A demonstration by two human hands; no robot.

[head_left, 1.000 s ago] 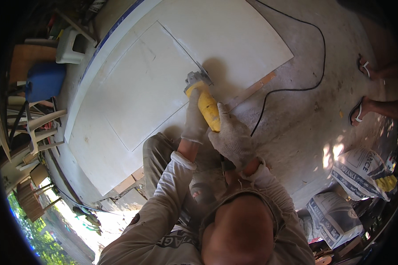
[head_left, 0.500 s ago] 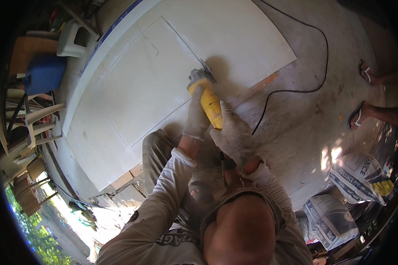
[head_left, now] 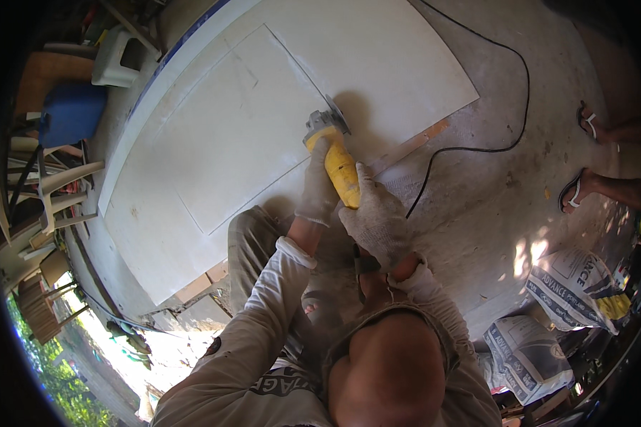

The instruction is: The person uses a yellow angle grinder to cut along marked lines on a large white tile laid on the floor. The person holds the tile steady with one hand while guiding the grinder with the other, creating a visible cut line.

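Both gloved hands hold a yellow angle grinder (head_left: 342, 171) over a large pale board (head_left: 228, 128) that lies low on the floor. My left hand (head_left: 319, 185) is closed around the front of the body, just behind the grey head. Wrapped about the rear end is my right hand (head_left: 376, 220), its thumb lying along the top. The cutting disc (head_left: 337, 114) stands on edge at the near end of a dark straight line in the board. More thin lines mark out a rectangle to the left. Whether the disc spins cannot be told.
A black cord (head_left: 470, 149) curves over the concrete floor at right. Beyond it are another person's sandalled feet (head_left: 578, 191). Paper sacks (head_left: 527, 356) lie at lower right. Plastic chairs (head_left: 64, 188) and a blue container (head_left: 73, 114) crowd the left. Wood strips (head_left: 409, 148) show beneath the board.
The grinder and both hands keep nearly the same place on the board. The whole view has shifted very slightly.
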